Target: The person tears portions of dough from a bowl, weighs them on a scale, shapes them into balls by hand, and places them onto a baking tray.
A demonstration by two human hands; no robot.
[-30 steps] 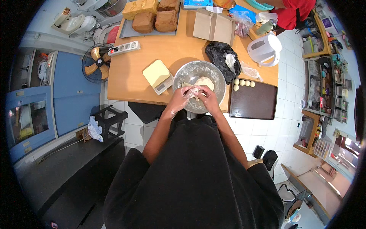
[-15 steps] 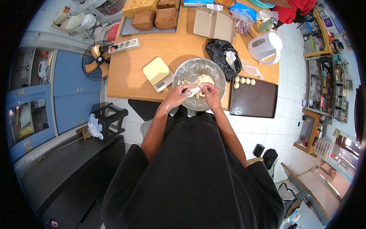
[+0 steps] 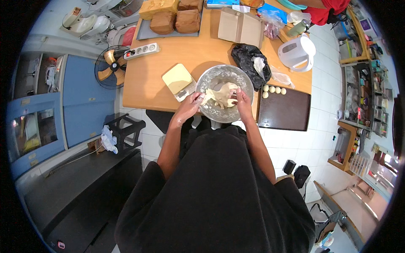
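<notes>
From the left hand (image 3: 188, 107), its fingers clamped on one end, the dough (image 3: 225, 92) stretches rightward in the metal bowl (image 3: 217, 72), long axis roughly crosswise, to the right hand's (image 3: 244, 104) bent fingers, which touch it, their grip unclear.

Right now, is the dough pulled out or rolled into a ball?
Pulled out: the dough spreads unevenly between the left hand and the right hand, in ragged strands, over the metal bowl.

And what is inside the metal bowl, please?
Pale dough, stretched between the left hand and right hand, with whitish residue on the inner wall of the metal bowl. The bottom under the dough is covered.
</notes>
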